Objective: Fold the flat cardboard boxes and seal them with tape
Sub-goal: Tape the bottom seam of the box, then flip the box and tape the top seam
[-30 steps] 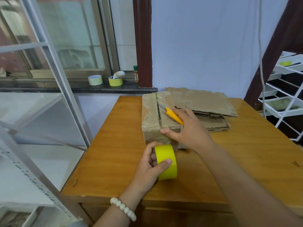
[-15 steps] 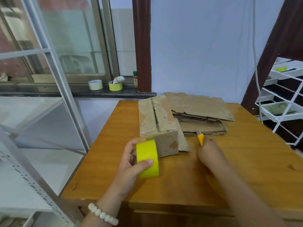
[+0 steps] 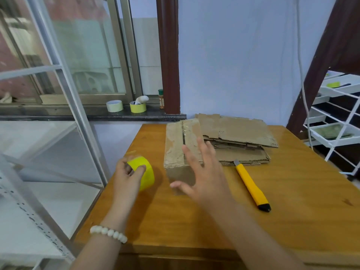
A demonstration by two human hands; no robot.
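- Head view: folded box (image 3: 182, 147) sits toward the desk's (image 3: 303, 195) far edge, left of centre. Long axis runs from the far edge toward the near edge; the short end face points at the person.
- Top seam runs along that same axis, with clear tape over it. Looks sealed on top; cannot tell about the underside.
- Stack of flat cardboard (image 3: 239, 141) lies just beside the box on its right, touching or nearly so, long side parallel to the far edge.
- Left hand (image 3: 128, 176) near the desk's left edge, grip pinching the yellow tape roll (image 3: 145, 172): thumb on the rim, fingers into the core. Roll stands on edge, on or just above the desk; cannot tell which.
- Right hand (image 3: 202, 176) hovers over the near end of the box, grip spread wide, holding nothing. Contact with the box unclear.
- Yellow cutter (image 3: 251, 185) lies on the desk right of the box, well clear of both hands, blade end toward the cardboard stack, black tail toward the near edge.
- Step, as I read it: this seam is taped, tools parked, box about to be handled.
- Next move calls for: right hand grabs the box and turns it or sets it aside. Needs a firm hold across the short width; worn cardboard may flex.
- Then pull the next flat sheet from the stack.
- Risk: tape roll could roll toward the left edge once released.
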